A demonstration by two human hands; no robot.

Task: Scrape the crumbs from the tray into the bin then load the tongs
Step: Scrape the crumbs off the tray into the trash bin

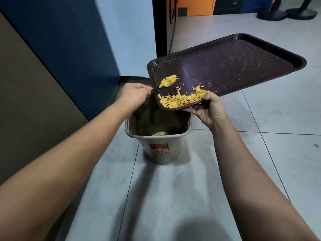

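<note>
A dark brown tray (234, 65) is tilted over a beige bin (161, 152), its low corner above the bin's mouth. Yellow crumbs (180, 100) are heaped along the tray's low edge, with a smaller clump (168, 81) higher up. My right hand (211, 108) grips the tray's near edge from below, thumb on the rim. My left hand (136, 95) holds the handle of a dark flat scraper (165, 90) whose blade lies on the tray under the small clump. Some crumbs lie at the bin's bottom (159, 134). No tongs are in view.
The bin stands on a grey tiled floor (173, 197) next to a blue wall panel (69, 40) and a brown panel at left. A dark door frame (159, 26) rises behind the tray. Black stand bases (286, 13) sit far right.
</note>
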